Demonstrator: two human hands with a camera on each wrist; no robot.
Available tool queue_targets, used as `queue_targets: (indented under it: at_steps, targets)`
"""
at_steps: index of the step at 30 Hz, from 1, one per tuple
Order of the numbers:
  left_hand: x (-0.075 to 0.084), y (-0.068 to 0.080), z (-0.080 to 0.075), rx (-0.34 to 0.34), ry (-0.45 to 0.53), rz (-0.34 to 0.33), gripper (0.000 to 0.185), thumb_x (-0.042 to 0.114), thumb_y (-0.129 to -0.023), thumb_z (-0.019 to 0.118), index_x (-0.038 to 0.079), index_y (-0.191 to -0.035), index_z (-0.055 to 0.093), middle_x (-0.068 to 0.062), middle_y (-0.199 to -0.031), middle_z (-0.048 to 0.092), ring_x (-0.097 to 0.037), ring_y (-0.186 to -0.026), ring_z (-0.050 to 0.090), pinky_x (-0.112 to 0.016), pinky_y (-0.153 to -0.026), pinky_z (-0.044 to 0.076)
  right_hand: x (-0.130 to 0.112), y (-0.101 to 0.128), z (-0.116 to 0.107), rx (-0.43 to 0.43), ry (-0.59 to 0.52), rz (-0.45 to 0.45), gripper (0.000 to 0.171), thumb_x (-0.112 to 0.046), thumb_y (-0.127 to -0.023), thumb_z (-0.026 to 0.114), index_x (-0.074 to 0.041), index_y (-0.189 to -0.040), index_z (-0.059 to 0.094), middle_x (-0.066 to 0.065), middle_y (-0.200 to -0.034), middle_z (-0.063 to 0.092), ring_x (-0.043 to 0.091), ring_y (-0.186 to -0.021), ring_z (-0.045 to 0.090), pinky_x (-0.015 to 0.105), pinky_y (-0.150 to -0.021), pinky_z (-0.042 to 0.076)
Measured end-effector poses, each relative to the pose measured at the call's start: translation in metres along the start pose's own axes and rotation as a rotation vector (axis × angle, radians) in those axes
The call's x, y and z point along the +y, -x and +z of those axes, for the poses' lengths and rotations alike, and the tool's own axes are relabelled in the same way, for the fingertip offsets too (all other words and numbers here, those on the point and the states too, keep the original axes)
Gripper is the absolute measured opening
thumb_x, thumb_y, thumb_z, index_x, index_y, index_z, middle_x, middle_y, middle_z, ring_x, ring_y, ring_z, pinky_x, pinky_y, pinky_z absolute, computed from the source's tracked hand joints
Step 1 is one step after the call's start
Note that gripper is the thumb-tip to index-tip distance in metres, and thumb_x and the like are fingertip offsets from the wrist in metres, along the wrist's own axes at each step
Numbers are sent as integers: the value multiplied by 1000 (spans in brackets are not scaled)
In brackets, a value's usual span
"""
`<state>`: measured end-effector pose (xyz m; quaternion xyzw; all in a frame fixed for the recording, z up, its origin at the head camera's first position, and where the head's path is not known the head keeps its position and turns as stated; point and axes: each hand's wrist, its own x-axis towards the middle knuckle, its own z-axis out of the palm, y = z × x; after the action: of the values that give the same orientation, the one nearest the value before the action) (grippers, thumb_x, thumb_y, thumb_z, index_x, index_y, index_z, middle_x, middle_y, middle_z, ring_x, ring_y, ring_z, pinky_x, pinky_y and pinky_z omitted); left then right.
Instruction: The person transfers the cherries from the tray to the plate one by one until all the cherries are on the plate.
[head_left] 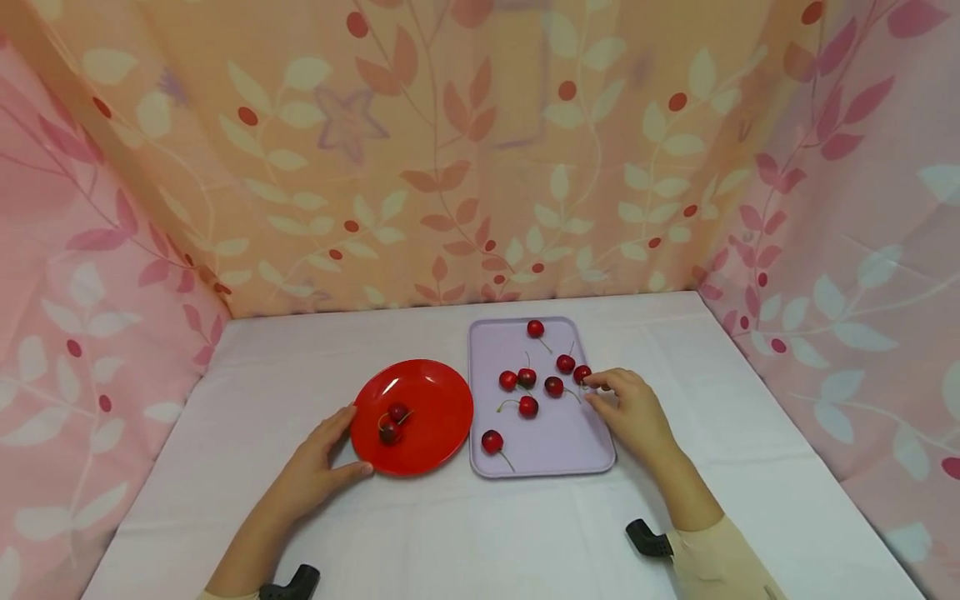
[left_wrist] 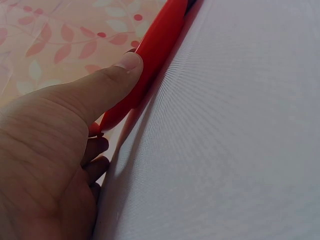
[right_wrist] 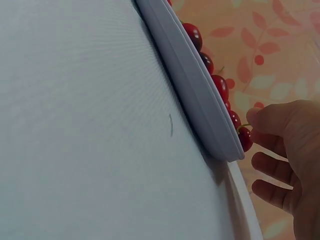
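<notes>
The right hand [head_left: 633, 412] pinches, apparently by its stem, a glossy red cherry [head_left: 582, 374] at the lilac plastic tray's [head_left: 592, 458] right edge; the round red plate [head_left: 431, 392], gripped by the left hand [head_left: 318, 467], lies leftward.

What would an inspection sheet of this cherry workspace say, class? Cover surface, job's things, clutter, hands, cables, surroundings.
Surface: white cloth, smooth.
Job's things: red plate holding two cherries; lilac tray holding eight cherries.
Clutter: nothing seen.
Hands: left hand holds the plate's rim; right hand pinches the stem of a cherry at the tray's right edge.
Cables: nothing seen.
Surroundings: leaf-patterned curtains on three sides.
</notes>
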<state>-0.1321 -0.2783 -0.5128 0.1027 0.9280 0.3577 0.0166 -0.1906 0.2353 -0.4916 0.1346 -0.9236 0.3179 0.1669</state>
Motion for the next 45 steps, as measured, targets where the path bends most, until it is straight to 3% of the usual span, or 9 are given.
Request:
queue_targets:
  at_steps: [7, 13, 20, 24, 31, 34, 45]
  targets:
    - [0, 1, -2, 1, -2, -2, 102, 52, -79, 84, 17, -161, 35, -16, -164, 35, -45, -150, 30, -69, -114, 32, 2, -4, 7, -8, 23, 16, 17, -14, -88, 81, -13, -104, 77, 2, -99, 74, 22, -96, 65, 45, -85, 55]
    - [1, 1, -2, 5, 6, -3, 101, 51, -79, 85, 15, -160, 36, -17, -164, 36, -44, -150, 31, -69, -114, 32, 4, -6, 10, -4, 31, 11, 11, -13, -89, 79, -12, -100, 77, 3, -100, 76, 25, -100, 67, 47, -89, 55]
    - [2, -1, 1, 14, 12, 8, 101, 50, -79, 85, 16, -160, 36, -15, -164, 36, -42, -151, 31, -67, -114, 34, 6, -5, 7, 47, 40, -24, 10, -13, -89, 80, -14, -98, 77, 0, -97, 76, 22, -99, 66, 47, -86, 57]
    - [-1, 0, 1, 13, 12, 0, 102, 52, -79, 85, 17, -161, 36, -15, -164, 36, -42, -151, 30, -68, -114, 34, 4, -2, 5, 73, 8, -16, 11, -10, -89, 80, -17, -98, 78, -3, -97, 75, 18, -98, 65, 42, -84, 58]
    - [-3, 1, 0, 13, -5, 6, 102, 53, -79, 84, 18, -161, 36, -14, -164, 36, -41, -151, 31, -67, -114, 34, 1, 3, 6, 114, -35, -35, 15, -8, -87, 81, -19, -97, 79, -7, -95, 75, 15, -98, 63, 19, -81, 49]
    - [-3, 2, 1, 18, -11, 13, 102, 53, -79, 84, 17, -161, 36, -15, -163, 37, -42, -150, 31, -68, -114, 34, -2, 4, 5, 127, -55, -53, 16, -5, -86, 81, -17, -97, 79, -7, -94, 75, 15, -98, 64, 14, -82, 46]
    - [-2, 0, 1, 15, -12, 9, 102, 54, -78, 84, 17, -161, 36, -13, -163, 38, -40, -151, 32, -66, -115, 34, -16, -1, -3, 125, -81, -86, 18, -5, -85, 83, -18, -97, 78, -11, -94, 73, 10, -98, 62, 16, -89, 46]
